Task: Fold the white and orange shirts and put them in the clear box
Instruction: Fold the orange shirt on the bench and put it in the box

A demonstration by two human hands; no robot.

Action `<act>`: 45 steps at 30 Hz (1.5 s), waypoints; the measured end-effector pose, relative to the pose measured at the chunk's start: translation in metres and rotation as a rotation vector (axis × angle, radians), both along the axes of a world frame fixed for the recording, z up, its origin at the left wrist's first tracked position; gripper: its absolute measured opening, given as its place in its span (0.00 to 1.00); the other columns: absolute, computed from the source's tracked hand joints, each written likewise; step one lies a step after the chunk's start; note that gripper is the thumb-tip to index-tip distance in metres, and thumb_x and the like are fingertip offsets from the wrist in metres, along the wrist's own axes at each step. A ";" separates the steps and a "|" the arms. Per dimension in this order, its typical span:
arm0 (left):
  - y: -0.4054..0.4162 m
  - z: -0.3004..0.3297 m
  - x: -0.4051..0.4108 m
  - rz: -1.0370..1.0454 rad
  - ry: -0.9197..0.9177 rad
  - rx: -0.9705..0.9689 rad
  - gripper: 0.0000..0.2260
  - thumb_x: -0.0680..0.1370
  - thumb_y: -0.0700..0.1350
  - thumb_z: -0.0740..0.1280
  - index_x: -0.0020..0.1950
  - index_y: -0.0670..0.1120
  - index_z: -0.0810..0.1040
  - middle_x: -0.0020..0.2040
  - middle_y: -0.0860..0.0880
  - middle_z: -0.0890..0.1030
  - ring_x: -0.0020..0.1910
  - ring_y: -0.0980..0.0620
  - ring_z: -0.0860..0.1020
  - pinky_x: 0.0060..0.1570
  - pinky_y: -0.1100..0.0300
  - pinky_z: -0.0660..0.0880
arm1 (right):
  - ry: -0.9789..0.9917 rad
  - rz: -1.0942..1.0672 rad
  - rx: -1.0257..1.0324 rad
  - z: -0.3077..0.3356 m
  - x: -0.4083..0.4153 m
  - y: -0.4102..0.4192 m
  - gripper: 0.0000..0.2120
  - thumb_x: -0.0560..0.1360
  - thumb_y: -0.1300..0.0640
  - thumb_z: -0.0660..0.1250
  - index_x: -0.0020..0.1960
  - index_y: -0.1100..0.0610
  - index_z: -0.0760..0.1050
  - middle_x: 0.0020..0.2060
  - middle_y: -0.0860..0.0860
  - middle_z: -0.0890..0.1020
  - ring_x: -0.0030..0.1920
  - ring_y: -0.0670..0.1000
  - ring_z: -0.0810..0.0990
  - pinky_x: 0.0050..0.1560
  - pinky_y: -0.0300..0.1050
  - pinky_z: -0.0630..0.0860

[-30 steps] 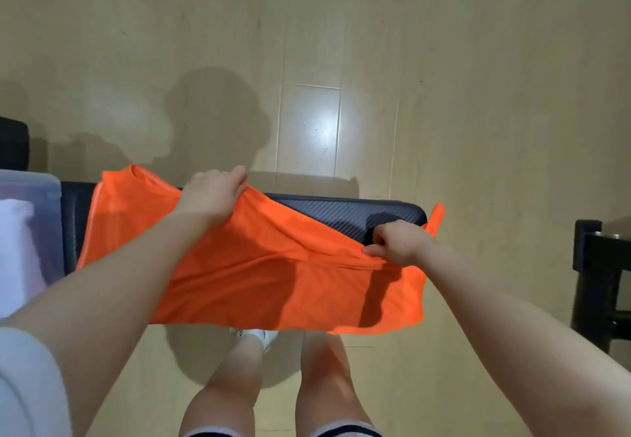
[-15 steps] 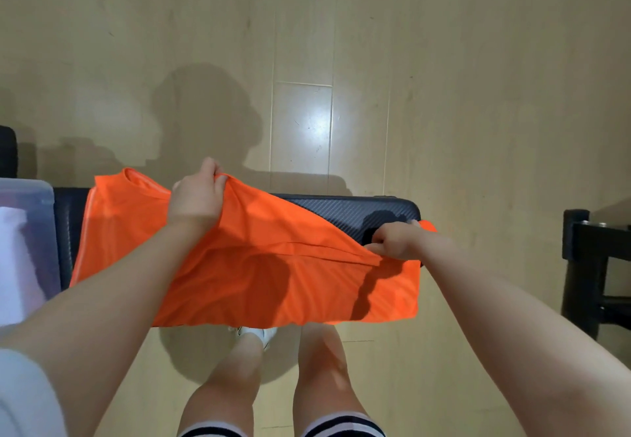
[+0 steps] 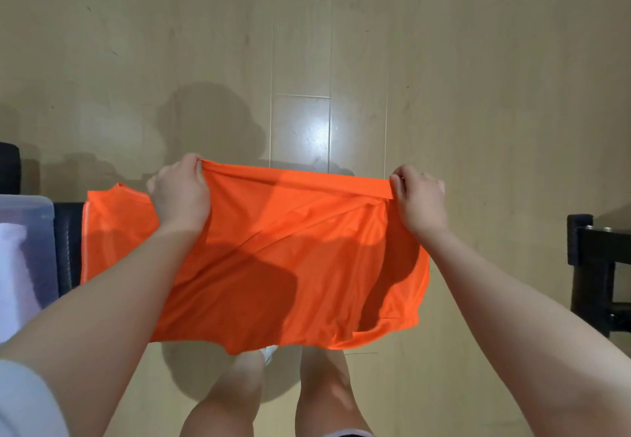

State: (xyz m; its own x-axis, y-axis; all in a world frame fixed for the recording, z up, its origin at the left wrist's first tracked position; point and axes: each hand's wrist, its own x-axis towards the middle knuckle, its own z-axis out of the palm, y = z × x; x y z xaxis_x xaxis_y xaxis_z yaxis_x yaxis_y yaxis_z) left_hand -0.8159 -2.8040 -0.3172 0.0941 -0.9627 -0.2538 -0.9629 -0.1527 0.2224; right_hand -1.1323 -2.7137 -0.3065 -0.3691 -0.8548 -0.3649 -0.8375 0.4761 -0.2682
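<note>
In the head view, the far edge of the bright orange synthetic shirt (image 3: 290, 259) is pinched taut by the closed left hand (image 3: 181, 194) and closed right hand (image 3: 418, 199). The clear plastic box (image 3: 32, 211) with white fabric (image 3: 13, 276) inside is seen at left.

The orange shirt (image 3: 290, 259) covers nearly all of the dark bench (image 3: 68, 242); only its left end shows. The clear box (image 3: 30, 231) and the white cloth (image 3: 13, 279) inside it are cut off by the left edge. A black frame (image 3: 597, 272) is cropped at the right edge. The shirt hides the feet.
</note>
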 end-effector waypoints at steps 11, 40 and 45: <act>0.080 -0.038 -0.071 -0.710 0.227 0.064 0.17 0.71 0.43 0.58 0.55 0.39 0.77 0.58 0.37 0.78 0.53 0.39 0.79 0.51 0.48 0.76 | -0.323 -0.715 0.467 -0.050 -0.024 0.053 0.30 0.78 0.42 0.53 0.67 0.66 0.66 0.65 0.65 0.71 0.64 0.63 0.71 0.66 0.53 0.66; 0.065 -0.042 -0.127 -0.406 0.171 0.085 0.19 0.76 0.40 0.62 0.66 0.37 0.67 0.66 0.37 0.68 0.66 0.38 0.67 0.65 0.48 0.62 | -0.812 -1.088 0.009 -0.032 -0.037 0.116 0.12 0.80 0.45 0.52 0.51 0.50 0.71 0.44 0.45 0.74 0.46 0.47 0.73 0.51 0.41 0.68; 0.166 -0.039 -0.080 -0.752 0.166 -0.062 0.13 0.70 0.49 0.61 0.52 0.46 0.73 0.53 0.44 0.72 0.51 0.46 0.68 0.49 0.52 0.65 | -0.787 -1.066 0.058 -0.029 -0.007 0.190 0.14 0.77 0.46 0.62 0.51 0.57 0.73 0.44 0.49 0.75 0.45 0.48 0.73 0.50 0.43 0.67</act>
State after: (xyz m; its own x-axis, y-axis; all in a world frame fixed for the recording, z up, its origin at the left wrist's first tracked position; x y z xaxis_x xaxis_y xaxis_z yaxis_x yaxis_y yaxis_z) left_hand -0.8960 -2.6381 -0.3563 -0.6252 -0.7656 -0.1512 -0.7563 0.5466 0.3594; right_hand -1.1394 -2.5237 -0.3358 -0.5198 -0.2565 -0.8149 0.3199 0.8260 -0.4641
